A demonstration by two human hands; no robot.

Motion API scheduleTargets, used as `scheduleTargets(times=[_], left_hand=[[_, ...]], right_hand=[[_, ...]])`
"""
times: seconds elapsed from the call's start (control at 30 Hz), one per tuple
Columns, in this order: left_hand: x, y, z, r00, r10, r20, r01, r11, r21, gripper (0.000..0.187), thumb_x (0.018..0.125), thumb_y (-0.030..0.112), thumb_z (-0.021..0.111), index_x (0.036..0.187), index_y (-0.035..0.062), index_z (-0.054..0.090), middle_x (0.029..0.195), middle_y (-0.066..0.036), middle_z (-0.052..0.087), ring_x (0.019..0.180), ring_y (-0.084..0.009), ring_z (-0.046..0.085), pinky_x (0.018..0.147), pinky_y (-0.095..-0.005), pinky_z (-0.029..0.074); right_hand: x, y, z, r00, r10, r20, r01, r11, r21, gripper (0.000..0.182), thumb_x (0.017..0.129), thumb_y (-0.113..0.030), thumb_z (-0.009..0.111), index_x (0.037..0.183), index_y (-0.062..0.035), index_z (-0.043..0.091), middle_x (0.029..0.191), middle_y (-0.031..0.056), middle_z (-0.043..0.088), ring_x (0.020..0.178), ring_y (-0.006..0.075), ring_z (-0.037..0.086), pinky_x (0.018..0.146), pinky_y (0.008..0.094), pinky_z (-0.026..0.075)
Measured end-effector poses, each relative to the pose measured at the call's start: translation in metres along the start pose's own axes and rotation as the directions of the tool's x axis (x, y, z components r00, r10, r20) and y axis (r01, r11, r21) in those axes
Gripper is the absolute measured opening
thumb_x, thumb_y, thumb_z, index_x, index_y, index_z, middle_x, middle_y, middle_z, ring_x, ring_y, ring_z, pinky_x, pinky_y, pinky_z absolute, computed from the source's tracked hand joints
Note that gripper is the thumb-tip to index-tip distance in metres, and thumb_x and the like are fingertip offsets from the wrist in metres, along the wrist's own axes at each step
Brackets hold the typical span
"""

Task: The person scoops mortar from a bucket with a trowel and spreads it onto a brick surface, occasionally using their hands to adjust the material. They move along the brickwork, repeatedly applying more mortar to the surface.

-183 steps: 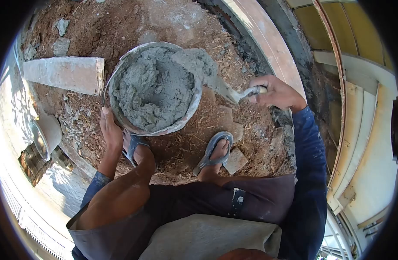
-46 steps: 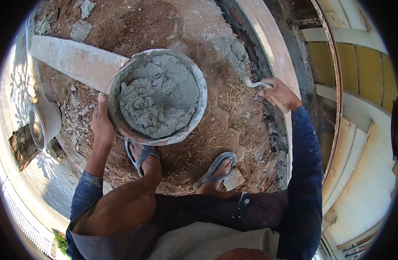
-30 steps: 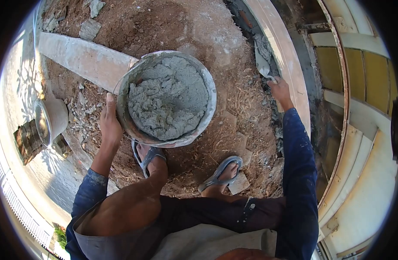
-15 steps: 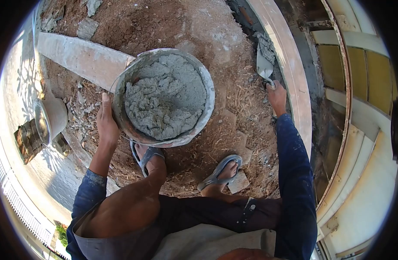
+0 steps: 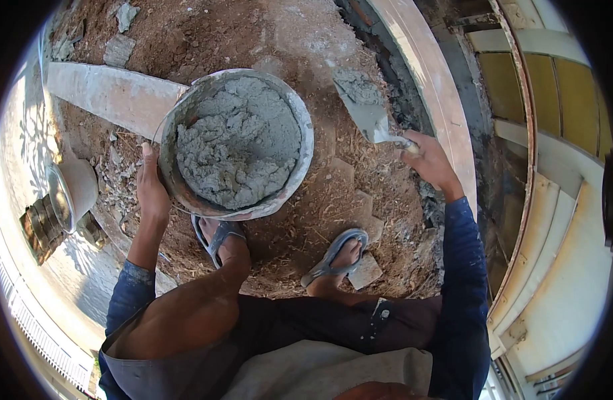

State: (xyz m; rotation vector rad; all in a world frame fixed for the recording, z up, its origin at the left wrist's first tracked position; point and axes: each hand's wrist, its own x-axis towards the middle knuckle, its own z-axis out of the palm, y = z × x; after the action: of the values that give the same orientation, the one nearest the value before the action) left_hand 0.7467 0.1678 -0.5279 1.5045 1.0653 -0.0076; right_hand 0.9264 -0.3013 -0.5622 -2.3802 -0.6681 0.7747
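A round bucket (image 5: 307, 133), its rim smeared with dried cement, holds wet grey mortar (image 5: 243, 147). My left hand (image 5: 153, 190) grips the bucket's left side, thumb up by the rim and fingers partly hidden. In my right hand (image 5: 431, 160) is the handle of a pointed trowel (image 5: 370, 122). A small heap of mortar lies on the blade, towards its tip. The trowel is above the soil, right of the bucket and apart from it.
A narrow trench (image 5: 403, 83) with grey mortar runs along a curved concrete edge (image 5: 446, 100) on the right. A concrete slab (image 5: 113, 93) lies at upper left. Another bucket (image 5: 80, 187) is at far left. My sandalled feet stand on loose soil below the bucket.
The trowel has come out of the trench area leftward, towards the bucket, with mortar on it, and my right hand has turned with it. My left hand keeps its place on the bucket.
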Motion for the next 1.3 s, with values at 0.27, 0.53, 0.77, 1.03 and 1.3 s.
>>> scheduleTargets(times=[0.27,0.53,0.77,1.03,1.3], left_hand=[[0.007,-0.015,-0.005,0.998,0.057,0.011,-0.057,0.998,0.015,0.067,0.103,0.052,0.034,0.120,-0.0084,0.058,0.115,-0.013,0.063,0.102,-0.0176,0.057,0.095,-0.0300,0.043],[0.004,-0.008,-0.003,1.000,0.019,0.023,-0.017,0.998,-0.058,0.065,0.103,0.052,0.034,0.116,-0.0059,0.059,0.112,-0.013,0.064,0.097,-0.0175,0.058,0.090,-0.0302,0.046],[0.000,-0.002,-0.001,0.990,0.137,0.017,-0.138,0.975,0.173,0.065,0.104,0.051,0.033,0.107,-0.0066,0.062,0.093,-0.009,0.064,0.082,-0.0162,0.056,0.078,-0.0298,0.045],[-0.033,0.029,0.037,0.868,0.446,0.217,-0.496,0.773,0.396,0.063,0.105,0.047,0.028,0.109,-0.0076,0.059,0.087,-0.015,0.063,0.080,-0.0219,0.056,0.074,-0.0384,0.045],[-0.055,0.065,0.091,0.721,0.507,0.472,-0.692,0.566,0.449,0.049,0.103,0.042,0.040,0.090,-0.0039,0.053,0.075,-0.026,0.054,0.070,-0.0431,0.055,0.065,-0.0471,0.042]], right_hand=[[0.060,0.012,-0.027,0.902,0.397,0.168,-0.424,0.746,0.514,0.020,0.094,-0.023,0.059,0.093,-0.0028,0.058,0.063,-0.0007,0.051,0.052,0.0083,0.048,0.045,0.0261,0.036],[0.038,-0.019,0.006,0.948,0.265,-0.175,-0.247,0.961,0.121,0.027,0.087,-0.026,0.064,0.092,0.0004,0.058,0.073,0.0199,0.057,0.069,0.0369,0.057,0.069,0.0433,0.045],[-0.015,-0.063,0.009,0.993,0.056,-0.106,-0.055,0.998,0.010,0.036,0.085,-0.025,0.066,0.114,-0.0064,0.056,0.087,0.0235,0.061,0.080,0.0417,0.060,0.070,0.0445,0.047],[-0.042,-0.143,-0.021,0.999,-0.030,-0.020,0.011,0.788,-0.616,0.027,0.087,-0.016,0.057,0.113,-0.0057,0.057,0.084,0.0131,0.066,0.076,0.0309,0.069,0.063,0.0412,0.055],[-0.047,-0.153,0.029,0.994,-0.062,0.092,0.105,0.784,-0.612,0.025,0.084,-0.008,0.055,0.109,-0.0041,0.056,0.085,0.0113,0.064,0.070,0.0281,0.068,0.058,0.0367,0.054]])
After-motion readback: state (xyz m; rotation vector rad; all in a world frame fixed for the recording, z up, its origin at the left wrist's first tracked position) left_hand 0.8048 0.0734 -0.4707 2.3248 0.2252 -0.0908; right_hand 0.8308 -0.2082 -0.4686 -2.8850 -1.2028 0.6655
